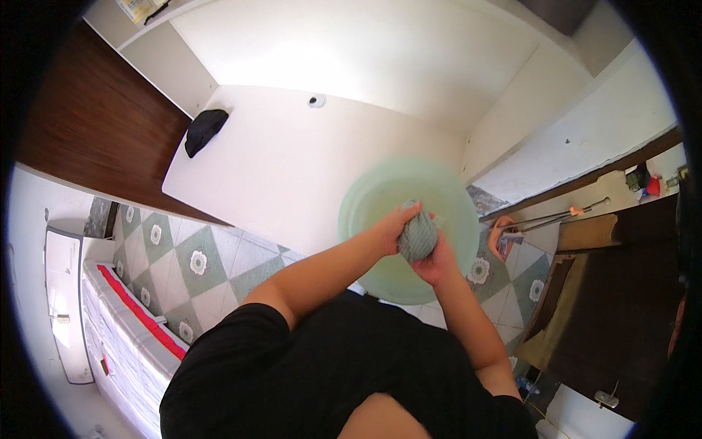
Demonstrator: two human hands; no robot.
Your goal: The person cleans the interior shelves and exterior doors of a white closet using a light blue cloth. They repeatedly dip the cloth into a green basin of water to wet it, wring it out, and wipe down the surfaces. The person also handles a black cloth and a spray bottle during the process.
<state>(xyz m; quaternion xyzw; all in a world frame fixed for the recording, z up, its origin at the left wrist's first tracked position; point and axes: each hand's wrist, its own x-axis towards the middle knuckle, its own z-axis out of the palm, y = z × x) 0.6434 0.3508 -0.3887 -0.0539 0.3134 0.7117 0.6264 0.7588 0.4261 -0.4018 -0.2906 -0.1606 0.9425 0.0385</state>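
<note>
A grey-green ribbed cloth (418, 237), bunched into a compact wad, is held between my two hands. My left hand (394, 230) grips its left side, with the thumb near the top. My right hand (437, 262) wraps its lower right side; some of its fingers are hidden behind the cloth. Both hands are above a large round pale green plastic basin (354, 211), which stands at the right end of a white desk top. The basin seems to hold slightly cloudy water.
A black cloth item (205, 131) lies at the desk's left end, near a cable hole (317, 101). Dark brown wood panels (104, 110) border the desk. A pink dustpan (498, 238) rests on the tiled floor at right. A covered bed or box with a red strip (140, 310) is at lower left.
</note>
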